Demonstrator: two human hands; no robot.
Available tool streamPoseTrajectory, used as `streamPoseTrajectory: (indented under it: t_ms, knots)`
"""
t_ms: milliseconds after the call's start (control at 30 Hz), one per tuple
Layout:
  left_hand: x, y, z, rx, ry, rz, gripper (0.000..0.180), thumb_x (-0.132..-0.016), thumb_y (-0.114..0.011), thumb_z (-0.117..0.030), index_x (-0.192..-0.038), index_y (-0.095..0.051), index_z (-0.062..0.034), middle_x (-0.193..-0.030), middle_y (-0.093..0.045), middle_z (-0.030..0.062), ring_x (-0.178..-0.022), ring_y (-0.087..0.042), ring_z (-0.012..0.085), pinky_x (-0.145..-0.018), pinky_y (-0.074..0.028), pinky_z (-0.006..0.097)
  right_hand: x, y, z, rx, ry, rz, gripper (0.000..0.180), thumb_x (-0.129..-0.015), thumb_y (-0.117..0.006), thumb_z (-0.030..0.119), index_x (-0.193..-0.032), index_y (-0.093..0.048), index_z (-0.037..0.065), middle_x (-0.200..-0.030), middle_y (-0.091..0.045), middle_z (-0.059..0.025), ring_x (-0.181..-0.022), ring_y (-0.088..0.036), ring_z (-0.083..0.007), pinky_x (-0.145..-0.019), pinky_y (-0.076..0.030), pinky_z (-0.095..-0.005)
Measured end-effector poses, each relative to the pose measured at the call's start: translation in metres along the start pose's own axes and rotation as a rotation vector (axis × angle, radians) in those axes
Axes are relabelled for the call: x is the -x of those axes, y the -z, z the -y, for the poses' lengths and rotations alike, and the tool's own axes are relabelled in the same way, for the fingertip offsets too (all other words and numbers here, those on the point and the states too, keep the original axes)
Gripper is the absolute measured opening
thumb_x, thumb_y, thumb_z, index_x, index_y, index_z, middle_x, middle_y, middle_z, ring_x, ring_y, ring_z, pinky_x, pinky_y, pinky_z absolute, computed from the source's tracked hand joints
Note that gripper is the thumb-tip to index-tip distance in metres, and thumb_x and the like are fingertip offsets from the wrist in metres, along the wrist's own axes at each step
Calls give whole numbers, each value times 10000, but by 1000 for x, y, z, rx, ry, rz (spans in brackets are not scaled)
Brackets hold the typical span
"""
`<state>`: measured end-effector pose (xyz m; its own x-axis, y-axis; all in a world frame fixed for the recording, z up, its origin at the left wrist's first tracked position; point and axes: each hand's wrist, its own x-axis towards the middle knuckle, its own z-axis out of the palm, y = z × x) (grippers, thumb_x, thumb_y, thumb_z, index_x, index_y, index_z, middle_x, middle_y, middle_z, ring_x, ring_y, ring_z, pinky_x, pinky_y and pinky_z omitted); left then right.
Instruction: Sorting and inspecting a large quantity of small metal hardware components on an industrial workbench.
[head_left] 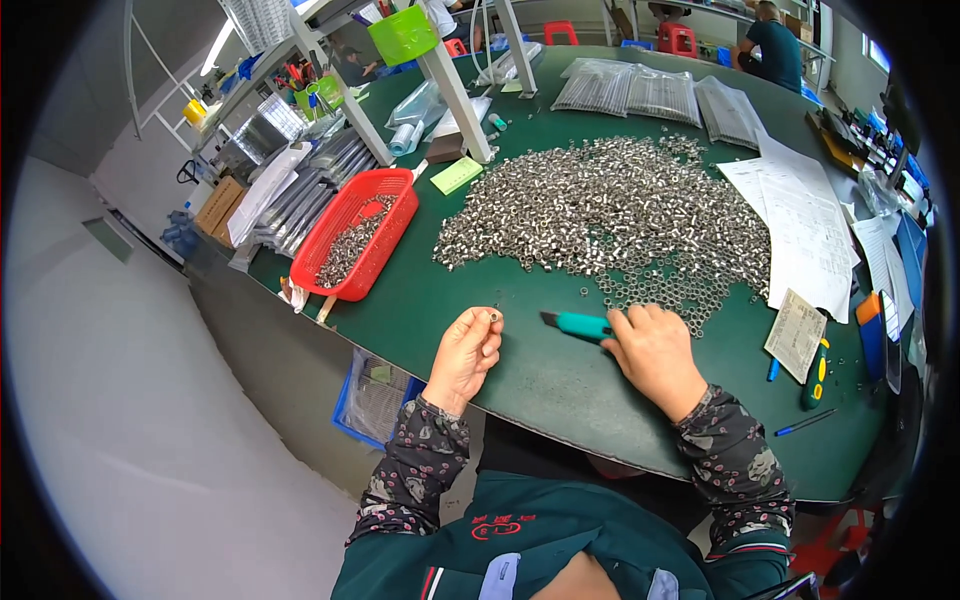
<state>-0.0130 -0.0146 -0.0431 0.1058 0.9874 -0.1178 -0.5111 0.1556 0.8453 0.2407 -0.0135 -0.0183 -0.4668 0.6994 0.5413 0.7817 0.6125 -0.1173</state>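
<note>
1. On the green tabletop (540, 390), going by the head view, a big spread of loose metal pieces (600, 200) is laid out beyond the hands, and more small metal bits are held in the red basket (392, 238) off to the left.
2. By the left hand (463, 350), one small metal ring (494, 317) is pinched between thumb and index fingertip, just above the table near its front edge. Grip's closed on it, with the other fingers curled in.
3. By the right hand (655, 358), the teal cutter (580, 325) is gripped toward the rear of its handle. Its dark tip is pointed left, toward the ring but apart from it. How much bare blade is exposed can't really be told.
4. Judging by that pose, a one-piece-at-a-time step is being worked, so the ring should be pinched by its sides, with the face that's needed left uncovered.
5. Fingertips should be held out of the tip's line, imo. Something that tiny could easily be spun or popped loose if it's pushed hard, so light contact is advised.
6. Better control would probably be had if the handle were gripped farther forward and the wrist were rested on the table.
</note>
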Motion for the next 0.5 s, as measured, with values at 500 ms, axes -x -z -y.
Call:
streamPoseTrajectory:
  t_ms: [500]
  knots:
    - [-3, -10, 4, 45, 0, 62, 126, -910, -493, -162, -974, -539, -63, -827, -518, 21, -544, -379, 31, -382, -279, 135, 10, 11, 3, -501, -286, 168, 261, -785, -592, 296, -909, -594, 66, -738, -608, -121, -664, -591, -302, -584, -453, -400]
